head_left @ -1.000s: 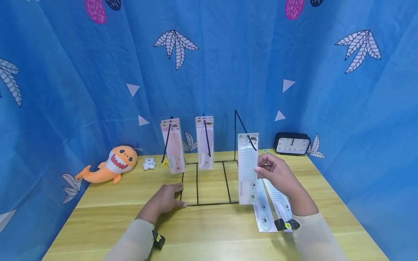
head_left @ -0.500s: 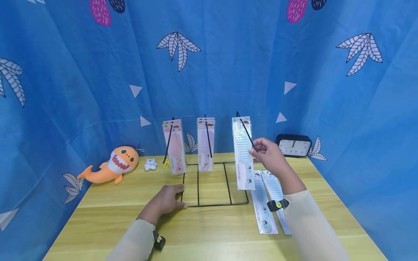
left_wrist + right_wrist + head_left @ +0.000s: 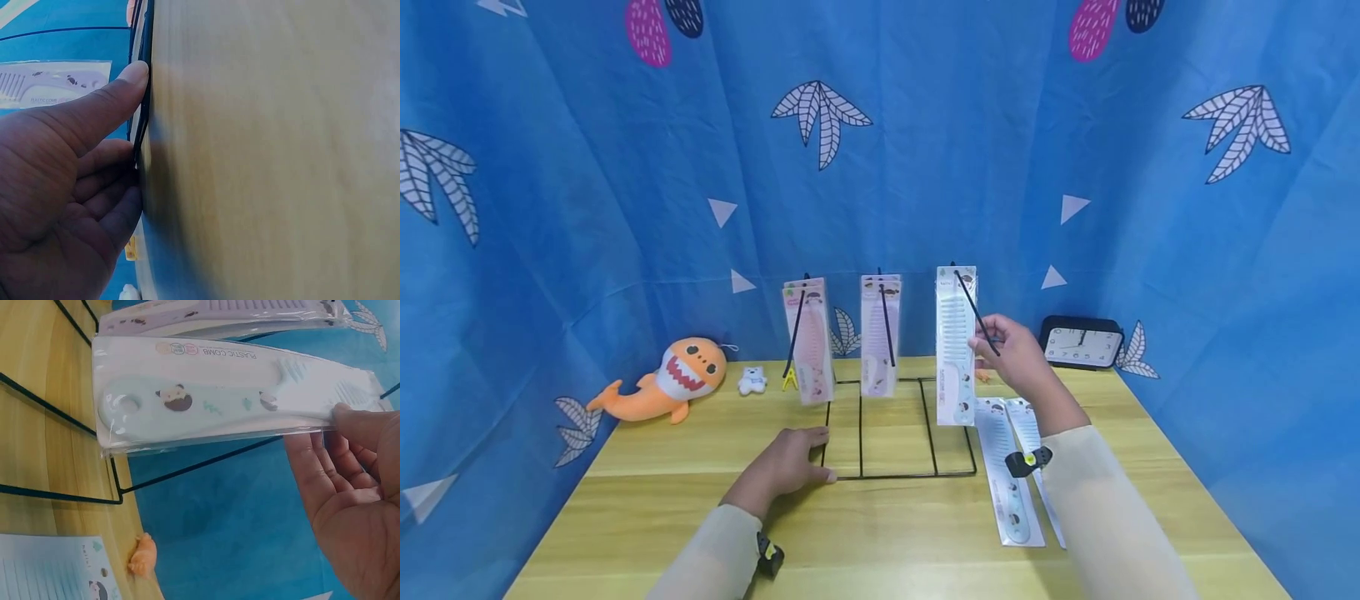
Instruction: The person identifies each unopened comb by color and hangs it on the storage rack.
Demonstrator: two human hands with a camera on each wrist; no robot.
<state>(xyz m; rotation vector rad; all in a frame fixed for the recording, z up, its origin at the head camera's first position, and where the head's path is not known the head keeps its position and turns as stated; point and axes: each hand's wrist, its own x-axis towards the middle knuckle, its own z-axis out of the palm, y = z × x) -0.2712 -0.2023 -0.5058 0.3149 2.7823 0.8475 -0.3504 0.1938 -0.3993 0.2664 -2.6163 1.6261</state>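
Note:
My right hand [image 3: 1015, 354] pinches the right edge of a packaged pale blue comb [image 3: 955, 346], thumb on its front. The comb hangs upright from the rightmost hook of a black wire rack [image 3: 861, 433], near the hook's far end. In the right wrist view the comb's package [image 3: 206, 359] reads "PLASTIC COMB". Packaged pink combs [image 3: 810, 342] hang on the left hook, and purple ones [image 3: 880, 342] on the middle hook. My left hand [image 3: 786, 462] holds the rack's front left corner, thumb [image 3: 135, 73] and bent fingers against the wire.
Two more packaged blue combs [image 3: 1007, 475] lie on the wooden table [image 3: 887, 533], right of the rack and partly under my right forearm. Along the back stand an orange shark plush [image 3: 681, 375], a small white bear [image 3: 752, 380], a yellow clip [image 3: 789, 380] and a black clock [image 3: 1082, 343].
The blue comb, in my right hand, has slid up and back along the right hook from near its front tip. My left hand stays on the rack's corner.

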